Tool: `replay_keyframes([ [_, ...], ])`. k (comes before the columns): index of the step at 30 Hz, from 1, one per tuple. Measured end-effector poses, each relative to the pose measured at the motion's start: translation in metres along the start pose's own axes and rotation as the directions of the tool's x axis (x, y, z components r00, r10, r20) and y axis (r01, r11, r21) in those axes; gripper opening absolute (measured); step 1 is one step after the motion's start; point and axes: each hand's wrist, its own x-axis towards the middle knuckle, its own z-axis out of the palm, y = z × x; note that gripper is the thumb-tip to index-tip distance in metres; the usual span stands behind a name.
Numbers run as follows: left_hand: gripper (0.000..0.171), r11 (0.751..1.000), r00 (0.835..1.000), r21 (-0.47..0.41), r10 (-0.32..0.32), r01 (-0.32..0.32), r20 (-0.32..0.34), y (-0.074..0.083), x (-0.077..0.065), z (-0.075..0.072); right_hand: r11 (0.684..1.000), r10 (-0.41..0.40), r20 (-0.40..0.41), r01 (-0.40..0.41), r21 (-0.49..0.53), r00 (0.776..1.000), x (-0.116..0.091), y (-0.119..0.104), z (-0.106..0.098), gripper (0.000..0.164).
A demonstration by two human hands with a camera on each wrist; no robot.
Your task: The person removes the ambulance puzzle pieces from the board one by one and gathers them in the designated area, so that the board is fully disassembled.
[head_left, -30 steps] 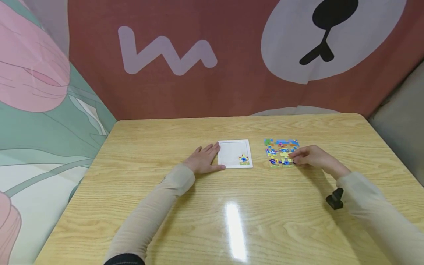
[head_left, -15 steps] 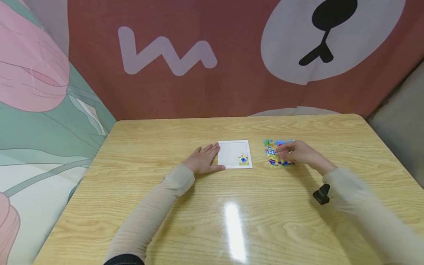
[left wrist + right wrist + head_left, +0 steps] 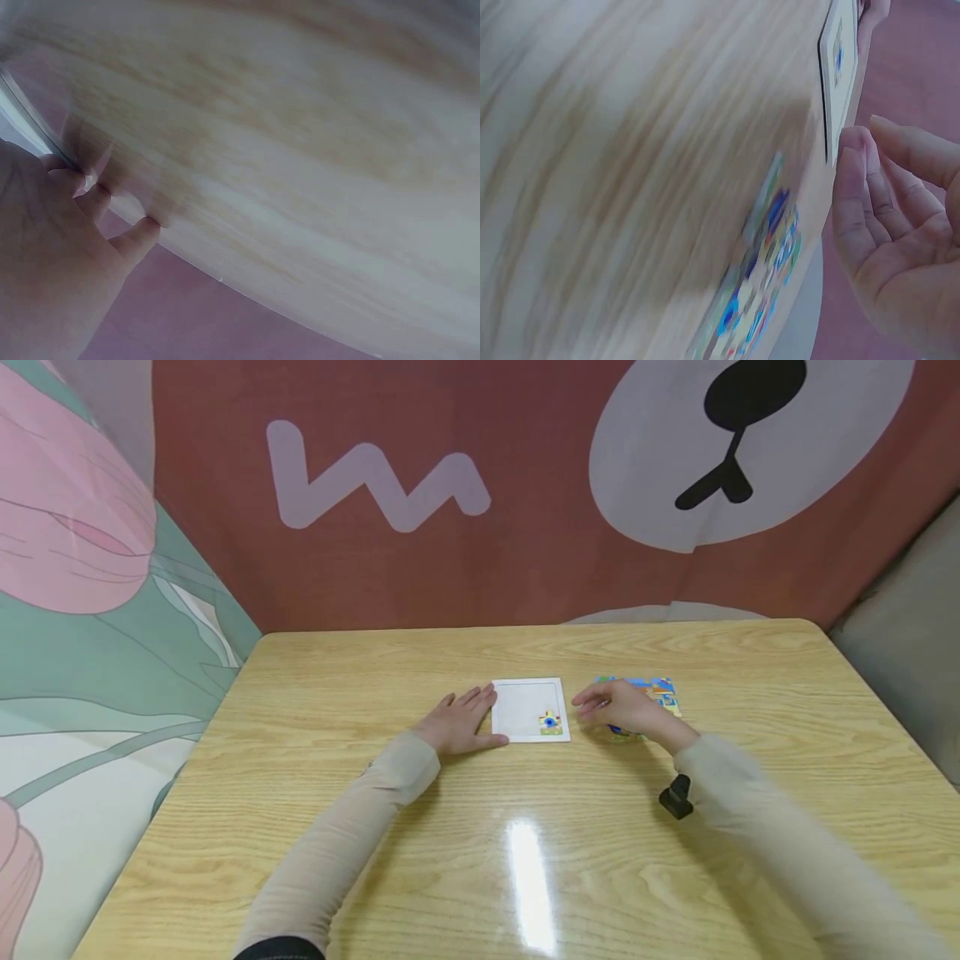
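My left hand (image 3: 461, 725) rests on the table at the left side of a white square puzzle tray (image 3: 513, 706), fingers spread and fingertips at its edge. A colourful puzzle piece (image 3: 551, 722) lies in the tray's lower right corner. My right hand (image 3: 617, 706) is above the table, between the tray and a group of puzzle pieces (image 3: 663, 693), partly covering them. In the right wrist view its fingers are bent, with the thumb near the fingertips; whether a piece is between them is hidden. The left wrist view shows my left fingertips (image 3: 150, 223) near the tray's edge.
A wood-grain table (image 3: 390, 877) bears everything, with a bright light reflection on its front part. Behind it stands a reddish-brown wall (image 3: 525, 577) with a cartoon print. A black wrist device (image 3: 677, 797) hangs under my right sleeve.
My right hand has moved left from the right side of the puzzle pieces, across them, towards the tray. The left hand and the piece in the tray stay where they were.
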Motion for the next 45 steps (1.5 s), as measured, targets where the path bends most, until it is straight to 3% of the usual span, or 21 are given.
replay_keyframes([
  [12,0.087,1.0,1.0,-0.005,-0.004,0.004,0.008,0.001,-0.001,-0.001,0.994,-0.101,0.009,0.1,0.051,0.995,0.013,-0.011,0.024,0.029],
  [22,0.086,1.0,1.0,-0.008,0.001,-0.001,0.008,0.001,-0.002,-0.002,0.998,-0.065,0.022,0.064,0.027,0.998,0.018,-0.012,0.032,0.028],
  [45,0.085,1.0,1.0,-0.013,-0.002,0.002,-0.001,0.002,-0.003,-0.001,0.991,-0.077,0.079,0.085,-0.107,0.994,0.023,-0.019,0.037,0.031],
])
